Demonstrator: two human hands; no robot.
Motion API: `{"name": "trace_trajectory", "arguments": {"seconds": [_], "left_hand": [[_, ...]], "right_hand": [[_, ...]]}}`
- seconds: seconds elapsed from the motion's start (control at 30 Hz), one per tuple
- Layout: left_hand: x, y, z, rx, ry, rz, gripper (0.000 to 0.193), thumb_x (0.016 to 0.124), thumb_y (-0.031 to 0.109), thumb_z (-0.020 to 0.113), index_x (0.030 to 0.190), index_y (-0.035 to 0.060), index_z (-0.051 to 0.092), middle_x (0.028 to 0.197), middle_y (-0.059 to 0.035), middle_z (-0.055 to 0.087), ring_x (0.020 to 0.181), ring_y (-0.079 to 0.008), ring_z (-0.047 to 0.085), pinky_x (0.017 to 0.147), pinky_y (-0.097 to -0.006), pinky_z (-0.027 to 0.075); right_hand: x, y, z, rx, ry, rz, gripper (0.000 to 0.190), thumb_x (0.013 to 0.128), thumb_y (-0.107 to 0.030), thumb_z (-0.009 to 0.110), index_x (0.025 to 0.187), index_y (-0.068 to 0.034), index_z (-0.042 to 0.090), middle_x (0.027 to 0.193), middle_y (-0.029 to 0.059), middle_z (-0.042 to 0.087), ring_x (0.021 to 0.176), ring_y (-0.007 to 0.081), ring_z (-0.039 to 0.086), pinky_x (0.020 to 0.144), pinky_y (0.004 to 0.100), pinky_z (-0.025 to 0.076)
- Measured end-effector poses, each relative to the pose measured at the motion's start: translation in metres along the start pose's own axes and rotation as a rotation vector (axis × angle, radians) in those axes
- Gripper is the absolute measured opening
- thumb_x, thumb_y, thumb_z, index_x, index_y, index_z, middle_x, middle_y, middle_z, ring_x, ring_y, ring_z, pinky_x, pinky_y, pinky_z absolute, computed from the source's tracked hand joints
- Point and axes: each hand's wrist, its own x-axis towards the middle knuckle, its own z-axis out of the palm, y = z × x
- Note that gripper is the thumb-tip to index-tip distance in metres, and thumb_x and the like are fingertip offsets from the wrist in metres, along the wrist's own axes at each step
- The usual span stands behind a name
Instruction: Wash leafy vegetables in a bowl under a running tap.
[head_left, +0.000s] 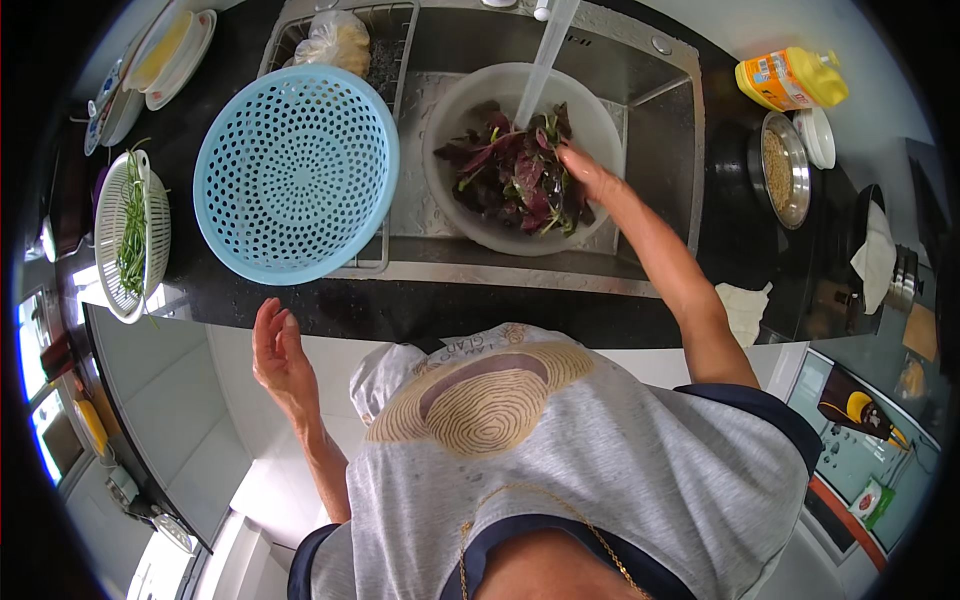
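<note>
My right hand (589, 169) is at the right side of a heap of dark red and green leafy vegetables (517, 172), gripping some of them; its fingertips are partly hidden by leaves. The heap lies in a translucent whitish plastic bowl (611, 135) inside a stainless steel sink (660, 172). A stream of water (544, 67) falls onto the leaves from above. My left hand (281, 356) hangs in the air in front of the counter edge, loosely curled and holding nothing. Nearest to it is a light blue perforated plastic basket (300, 172), with no vegetables in it.
Left on the black counter (337, 307) stands a white colander (157, 225) with thin green stalks (133, 232). A wire rack (405, 60) holds a knotted plastic bag (337, 41). Rightward are a yellow bottle (787, 79), a steel bowl of beans (780, 169) and a white cloth (742, 307).
</note>
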Motion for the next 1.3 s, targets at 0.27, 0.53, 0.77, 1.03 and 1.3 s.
{"name": "trace_trajectory", "arguments": {"seconds": [0.27,0.53,0.77,1.03,1.3], "left_hand": [[-0.012,-0.014,-0.017,0.114,0.066,-0.102,0.028,0.080,0.011,0.053,0.106,0.0016,0.051,0.102,-0.0100,0.055,0.088,-0.0167,0.054,0.073,-0.0249,0.044],[-0.010,-0.007,-0.013,0.089,0.063,-0.122,0.028,0.080,0.011,0.053,0.106,0.0017,0.051,0.103,-0.0097,0.055,0.088,-0.0166,0.054,0.073,-0.0250,0.045],[0.002,0.004,-0.003,0.073,0.012,-0.062,0.027,0.080,0.009,0.052,0.106,0.0019,0.052,0.100,-0.0085,0.055,0.087,-0.0137,0.053,0.072,-0.0242,0.045],[0.018,0.013,0.003,0.044,-0.041,-0.050,0.026,0.080,0.009,0.052,0.105,0.0024,0.053,0.095,-0.0058,0.056,0.084,-0.0117,0.053,0.071,-0.0230,0.045],[0.010,-0.002,-0.004,0.112,0.020,-0.071,0.026,0.080,0.010,0.053,0.105,0.0023,0.052,0.095,-0.0068,0.057,0.085,-0.0127,0.054,0.070,-0.0224,0.045]], "right_hand": [[0.060,0.025,-0.056,-1.322,0.477,-0.384,0.082,0.063,-0.058,0.056,0.128,-0.021,0.023,0.124,0.0232,0.029,0.115,0.0424,0.022,0.094,0.0469,0.024],[0.095,0.080,-0.018,-1.451,0.269,-0.456,0.063,0.066,-0.041,0.062,0.119,-0.015,0.039,0.124,0.0191,0.031,0.112,0.0400,0.029,0.091,0.0445,0.028],[0.038,0.020,-0.002,-0.910,0.245,-0.331,0.038,0.073,-0.039,0.054,0.081,-0.002,0.060,0.065,0.0136,0.057,0.065,0.0235,0.055,0.064,0.0339,0.041],[0.029,0.000,-0.024,-0.680,0.246,-0.362,0.051,0.076,-0.050,0.050,0.082,0.001,0.050,0.061,0.0039,0.049,0.053,0.0118,0.042,0.050,0.0301,0.035],[-0.004,0.040,0.014,-1.875,-0.090,-0.164,0.070,0.068,-0.045,0.059,0.124,-0.014,0.030,0.133,0.0197,0.015,0.124,0.0328,0.012,0.091,0.0563,0.022]]}}
